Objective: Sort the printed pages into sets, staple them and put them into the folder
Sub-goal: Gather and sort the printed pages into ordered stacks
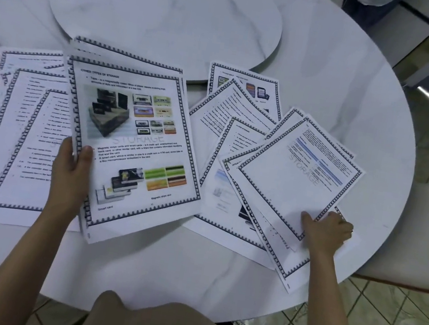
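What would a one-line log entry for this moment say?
stage: sorting | left hand: grips cassette-picture stack | right hand: pinches blue-table page | loose pages: spread on table
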{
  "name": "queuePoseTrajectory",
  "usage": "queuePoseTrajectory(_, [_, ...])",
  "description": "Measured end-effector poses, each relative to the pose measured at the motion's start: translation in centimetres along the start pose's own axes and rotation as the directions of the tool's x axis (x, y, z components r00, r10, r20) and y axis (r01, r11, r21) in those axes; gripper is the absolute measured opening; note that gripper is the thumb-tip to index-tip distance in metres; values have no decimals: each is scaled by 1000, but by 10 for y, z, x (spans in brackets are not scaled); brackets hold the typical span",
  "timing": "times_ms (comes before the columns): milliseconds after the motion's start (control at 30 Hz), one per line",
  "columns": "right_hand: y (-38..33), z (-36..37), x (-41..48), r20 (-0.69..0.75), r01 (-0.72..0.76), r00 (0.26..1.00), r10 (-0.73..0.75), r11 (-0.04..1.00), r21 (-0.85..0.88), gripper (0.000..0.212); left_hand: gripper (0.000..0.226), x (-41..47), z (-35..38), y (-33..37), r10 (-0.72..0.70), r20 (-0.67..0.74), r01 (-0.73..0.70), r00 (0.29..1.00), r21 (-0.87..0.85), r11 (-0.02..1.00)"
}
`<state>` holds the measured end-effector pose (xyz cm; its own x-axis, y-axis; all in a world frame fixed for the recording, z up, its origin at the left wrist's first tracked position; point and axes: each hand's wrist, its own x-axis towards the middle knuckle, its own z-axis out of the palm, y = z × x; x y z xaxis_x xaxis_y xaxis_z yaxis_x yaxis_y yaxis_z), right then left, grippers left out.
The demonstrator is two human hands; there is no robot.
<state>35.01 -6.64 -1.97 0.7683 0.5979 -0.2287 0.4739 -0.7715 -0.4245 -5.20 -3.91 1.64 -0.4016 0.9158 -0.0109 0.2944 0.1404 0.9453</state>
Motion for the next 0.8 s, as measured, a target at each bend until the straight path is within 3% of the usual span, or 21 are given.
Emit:
queuePoseTrajectory(267, [7,-18,24,119,89,989,-92,995,37,63,9,-4,16,7,-31,-30,31,999,3,1000])
queuePoseTrajectory(400, [9,-22,38,185,146,972,-145,989,9,63,7,-14,25,-3,-56,27,55,998,45,997])
queuePoseTrajectory(533, [8,-26,50,238,181,956,-173,983,-15,60,23,-25,33,-10,-105,39,102,994,78,992])
queuePoseTrajectory(800, [-2,-15,58,102,230,969,-224,972,-47,51,25,-35,40,-24,-195,68,186,979,121,975])
